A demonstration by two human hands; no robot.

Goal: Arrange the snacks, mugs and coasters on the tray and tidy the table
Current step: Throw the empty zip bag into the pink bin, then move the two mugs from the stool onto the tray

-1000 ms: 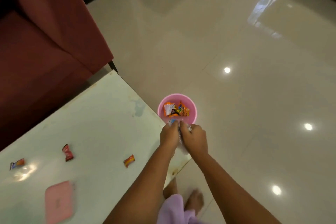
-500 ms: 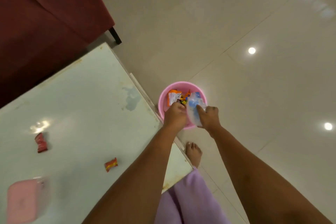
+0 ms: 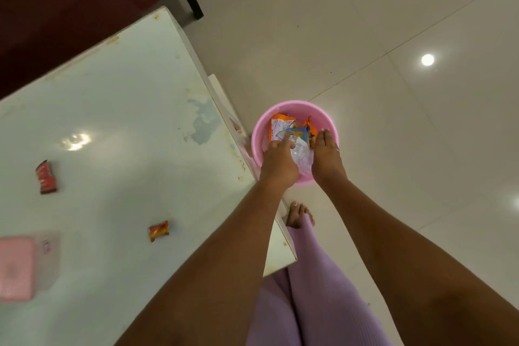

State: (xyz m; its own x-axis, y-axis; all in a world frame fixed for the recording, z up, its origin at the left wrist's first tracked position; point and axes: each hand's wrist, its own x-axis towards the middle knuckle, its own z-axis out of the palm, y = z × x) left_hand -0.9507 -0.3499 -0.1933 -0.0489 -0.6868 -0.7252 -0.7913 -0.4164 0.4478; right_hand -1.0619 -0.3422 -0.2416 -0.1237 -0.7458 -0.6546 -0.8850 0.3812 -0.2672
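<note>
The left hand [image 3: 279, 161] is gripping a crumpled clear plastic wrapper [image 3: 302, 157], the right hand [image 3: 327, 154] straight-fingered beside it, which may be springing back out of the round pink plastic bin [image 3: 295, 106].

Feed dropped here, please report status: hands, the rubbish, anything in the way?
Left hand grips clear plastic wrapper inside pink bin. Right hand open, fingers straight beside it. Red sweet, orange sweet, pink coaster on table. Nothing blocks the bin.

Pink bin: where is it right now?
Head view, centre-right: the pink bin stands on the floor beside the right edge of the table, with the left hand and right hand reaching into it over the wrappers.
</note>
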